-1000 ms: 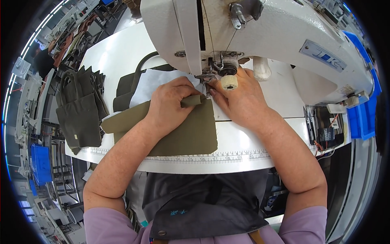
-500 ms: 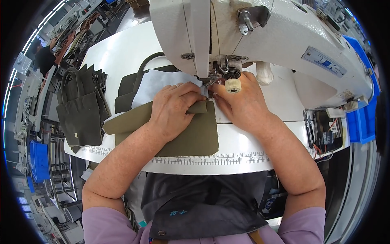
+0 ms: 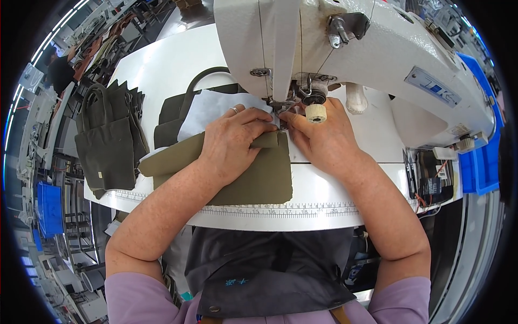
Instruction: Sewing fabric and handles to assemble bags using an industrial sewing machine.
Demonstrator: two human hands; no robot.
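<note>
A dark olive fabric bag piece (image 3: 172, 114) with a looped handle lies under the sewing machine's head (image 3: 302, 43), its white lining (image 3: 208, 108) showing and a lighter olive panel (image 3: 253, 181) spread toward me. My left hand (image 3: 234, 139) is closed over the folded edge of this piece, fingertips pressed down just left of the presser foot (image 3: 279, 108). On the foot's other side my right hand (image 3: 326, 135) pinches the fabric edge with thumb and forefinger; its remaining fingers are partly hidden behind the cream tension knob (image 3: 316, 113). The needle point cannot be made out.
A stack of dark olive bag pieces (image 3: 110, 140) with handles lies at the left of the white table (image 3: 145, 65). A ruler strip (image 3: 318, 209) runs along the front edge. Small tools and a dark box (image 3: 431, 175) sit at right, beside a blue bin (image 3: 477, 167).
The view has shifted slightly, so the machine sits a little further right. Both hands keep nearly the same place on the fabric beside the presser foot.
</note>
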